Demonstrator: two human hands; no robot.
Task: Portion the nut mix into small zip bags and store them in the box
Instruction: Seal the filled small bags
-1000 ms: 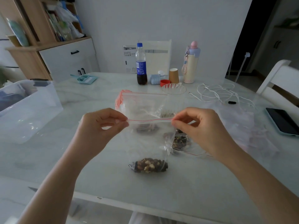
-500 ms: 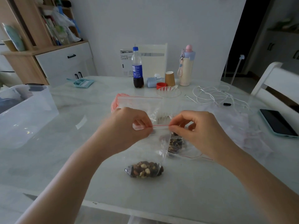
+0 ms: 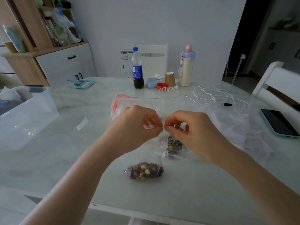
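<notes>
Marble-patterned table (image 3: 65,159) fills most of the view, pale and glossy, its near edge running across the bottom. At its far left stands a clear plastic storage box (image 3: 24,117) with something dark inside. A white chair (image 3: 276,78) shows at the right edge, and a wooden shelf unit (image 3: 40,46) stands against the wall at the left.

Both bare forearms reach in from below and meet over the middle of the table. The left hand (image 3: 134,127) and the right hand (image 3: 194,130) each pinch the red zip strip of a small zip bag (image 3: 155,153) between thumb and fingers, their fingertips almost touching at the strip. The bag hangs down from that grip, and its bottom, holding a portion of nut mix (image 3: 144,170), rests on the table in front of the hands. Just behind it, partly hidden by the right hand, lies a second zip bag with nuts (image 3: 174,145). A stack of empty zip bags (image 3: 120,103) with red edges lies beyond the left hand.

Farther back stand a pink-capped cream water bottle (image 3: 185,67), a cola bottle (image 3: 138,69) with a blue label, a brown paper cup (image 3: 170,79) and a clear plastic cup (image 3: 168,93). A tangle of white cables (image 3: 215,95) lies at the right, with a dark phone (image 3: 279,122) near the right edge.
</notes>
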